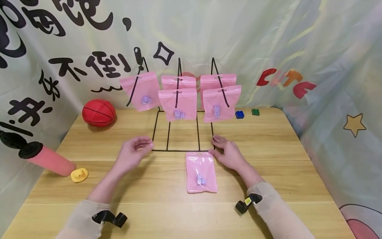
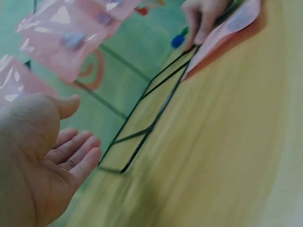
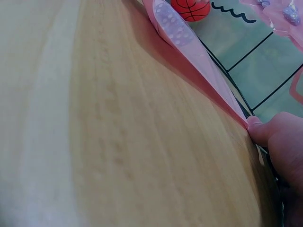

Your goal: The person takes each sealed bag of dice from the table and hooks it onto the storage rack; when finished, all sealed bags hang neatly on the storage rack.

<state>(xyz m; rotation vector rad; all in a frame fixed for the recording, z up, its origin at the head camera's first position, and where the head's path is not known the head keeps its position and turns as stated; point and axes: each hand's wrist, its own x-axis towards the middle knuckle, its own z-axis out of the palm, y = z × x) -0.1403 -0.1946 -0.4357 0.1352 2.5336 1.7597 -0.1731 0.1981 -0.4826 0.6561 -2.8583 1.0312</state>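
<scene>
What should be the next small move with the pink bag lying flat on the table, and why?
Probably the right hand should pinch the top corner of the flat pink bag and lift it. Its thumb already touches that corner beside the wire rack's base, the left hand hovers open, and five similar bags hang on the hooks.

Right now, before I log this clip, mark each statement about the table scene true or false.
1. Five pink pouches hang on the wire rack. True.
2. A sixth pink pouch lies flat on the table. True.
3. The left hand grips a pouch. False: it holds nothing, palm open.
4. The right hand touches the top corner of the flat pouch. True.
5. The red ball sits right of the rack. False: it sits to the left.
6. The blue block lies at the table's near edge. False: it is at the far edge.
</scene>
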